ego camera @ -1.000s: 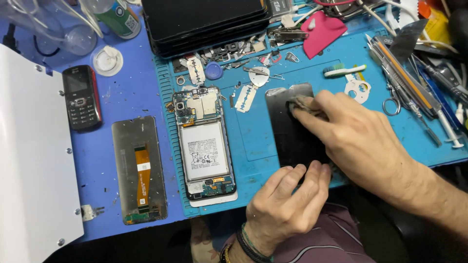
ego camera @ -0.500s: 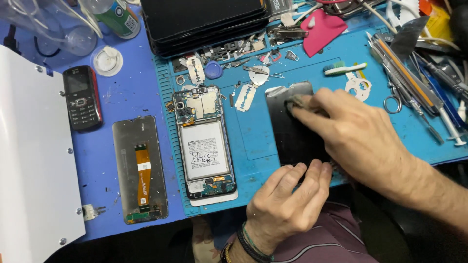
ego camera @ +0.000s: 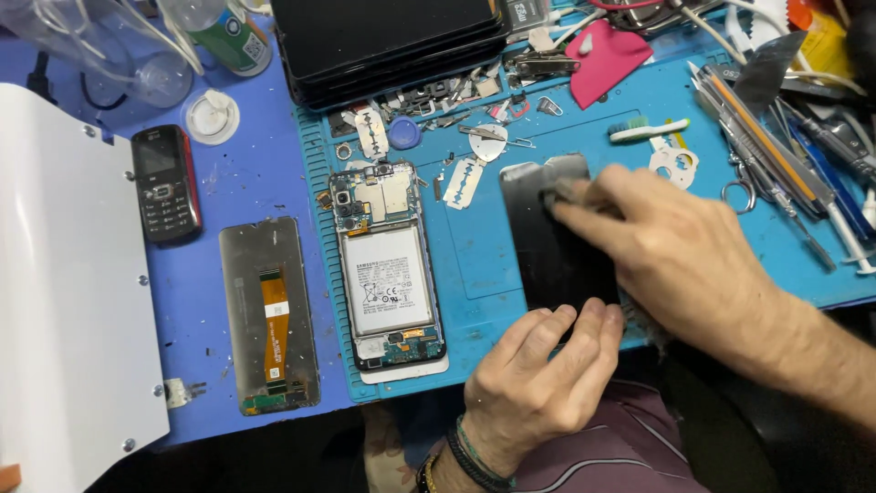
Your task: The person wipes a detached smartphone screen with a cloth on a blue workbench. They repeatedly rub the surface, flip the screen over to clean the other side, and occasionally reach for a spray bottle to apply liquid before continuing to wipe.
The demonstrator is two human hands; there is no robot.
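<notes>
Blue mat (ego camera: 474, 265) on table: dark panel (ego camera: 547, 246) lay lengthwise away from the person, right hand (ego camera: 675, 256) fingers together pressing a cloth on its far end, left hand (ego camera: 538, 374) fingers flat, together, pinning its near edge.

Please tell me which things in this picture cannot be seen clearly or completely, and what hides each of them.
- Head view: the dark panel is partly covered by the right hand and the left hand.
- What the right hand's fingertips press on the panel is hidden beneath them.
- The stacked dark devices are cut off by the top edge.
- The tools at right are crowded; their small parts are unclear.
</notes>
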